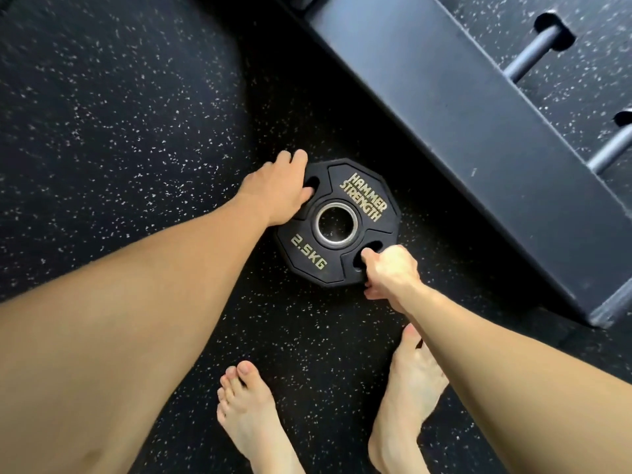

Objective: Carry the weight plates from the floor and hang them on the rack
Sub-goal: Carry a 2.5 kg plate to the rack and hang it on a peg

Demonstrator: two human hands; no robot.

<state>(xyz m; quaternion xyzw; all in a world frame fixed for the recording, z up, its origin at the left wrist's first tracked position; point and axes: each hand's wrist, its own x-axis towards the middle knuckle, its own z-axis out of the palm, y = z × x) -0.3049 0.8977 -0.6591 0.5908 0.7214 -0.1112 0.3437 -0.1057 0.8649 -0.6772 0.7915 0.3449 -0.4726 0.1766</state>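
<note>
Weight plate (337, 222) lay flat on floor (119, 114) beside rack (461, 131); left hand (277, 186) and right hand (390, 271) curled into opposite grip slots. Shallow finger hold could slip, dropping it near bare feet (246, 405).

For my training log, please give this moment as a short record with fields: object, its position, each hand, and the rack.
object: black weight plate, marked 2.5KG
position: flat on speckled floor
left hand: grips the plate's far-left edge, thumb in a slot
right hand: grips the near-right edge, thumb in a slot
rack: dark beam beside plate, pegs bare
</note>
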